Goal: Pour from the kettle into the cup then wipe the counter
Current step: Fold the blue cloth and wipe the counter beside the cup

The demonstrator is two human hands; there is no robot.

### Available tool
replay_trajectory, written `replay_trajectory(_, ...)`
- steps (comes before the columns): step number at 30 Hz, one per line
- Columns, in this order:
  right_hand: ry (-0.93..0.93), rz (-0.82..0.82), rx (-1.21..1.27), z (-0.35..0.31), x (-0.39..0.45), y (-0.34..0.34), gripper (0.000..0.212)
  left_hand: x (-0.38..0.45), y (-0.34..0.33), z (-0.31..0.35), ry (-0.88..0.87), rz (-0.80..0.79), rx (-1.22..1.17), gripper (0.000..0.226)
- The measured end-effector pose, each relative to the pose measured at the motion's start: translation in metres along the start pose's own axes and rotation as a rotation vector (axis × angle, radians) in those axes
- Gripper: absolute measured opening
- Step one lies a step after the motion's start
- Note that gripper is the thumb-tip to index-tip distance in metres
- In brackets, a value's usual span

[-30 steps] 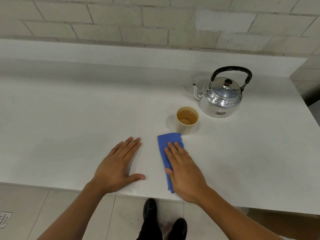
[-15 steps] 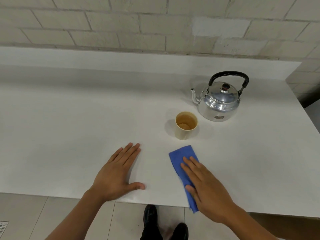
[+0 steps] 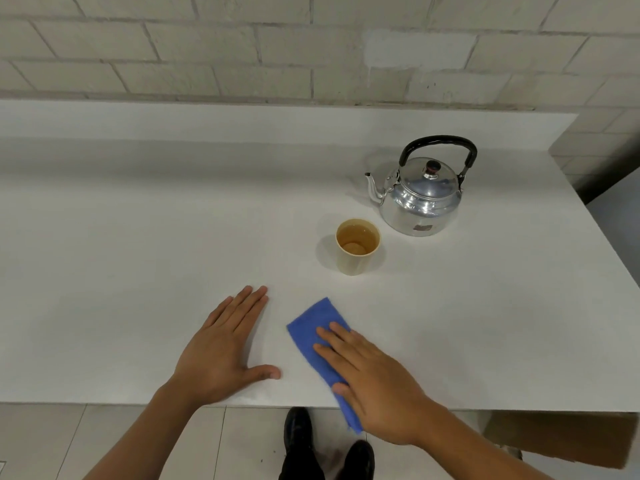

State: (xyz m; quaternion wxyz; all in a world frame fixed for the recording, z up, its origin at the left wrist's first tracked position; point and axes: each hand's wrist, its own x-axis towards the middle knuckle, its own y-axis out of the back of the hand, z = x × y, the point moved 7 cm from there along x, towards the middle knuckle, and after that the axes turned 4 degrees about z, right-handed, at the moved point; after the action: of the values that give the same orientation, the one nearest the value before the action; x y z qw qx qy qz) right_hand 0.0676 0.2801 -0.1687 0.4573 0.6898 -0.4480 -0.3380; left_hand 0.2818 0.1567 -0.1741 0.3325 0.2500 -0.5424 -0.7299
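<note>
A shiny metal kettle with a black handle stands upright at the back right of the white counter, spout pointing left. In front of it is a beige cup holding brownish liquid. A folded blue cloth lies near the counter's front edge, its near end hanging over the edge. My right hand presses flat on the cloth. Left of it, my left hand rests flat on the bare counter, fingers spread, holding nothing.
A raised white ledge and a brick wall run along the back. The counter's right edge slants down past the kettle. Below the front edge I see floor tiles, my black shoes and a cardboard box.
My right hand slid the blue cloth to the right and toward me, then back left a little. The left hand, cup and kettle stayed where they were.
</note>
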Motion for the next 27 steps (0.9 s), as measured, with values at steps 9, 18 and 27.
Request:
replay_trajectory(9, -0.493, 0.139, -0.018, 0.144, -0.065, 0.049, 0.064, 0.000, 0.001, 0.001, 0.016, -0.006, 0.019, 0.122)
replay_trajectory(18, -0.700, 0.349, 0.051, 0.094, -0.010, 0.034, 0.065, 0.001, 0.002, 0.003, 0.022, -0.009, 0.023, 0.120)
replay_trajectory(27, -0.692, 0.478, 0.348, 0.083, -0.011, 0.063, 0.030, 0.008, 0.011, 0.017, 0.101, 0.068, -0.117, 0.095)
